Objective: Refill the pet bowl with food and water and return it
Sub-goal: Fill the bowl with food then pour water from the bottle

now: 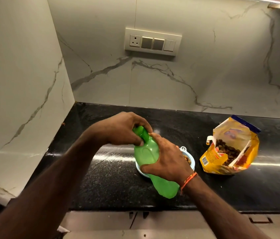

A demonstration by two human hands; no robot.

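A green plastic bottle (147, 154) is held tilted above the black counter, its cap end pointing away from me. My left hand (120, 129) is closed around the cap end at the top. My right hand (167, 158) grips the bottle's body from the right. Under the bottle lies a light blue pet bowl (193, 161), mostly hidden; brown kibble shows in its right side. An open yellow pet food bag (228, 149) lies on the counter to the right, with kibble visible inside.
The black granite counter (111, 178) runs from the left marble wall to the right edge of view. A switch and socket panel (153, 41) sits on the back wall. Drawer fronts (153, 225) show below the counter's front edge.
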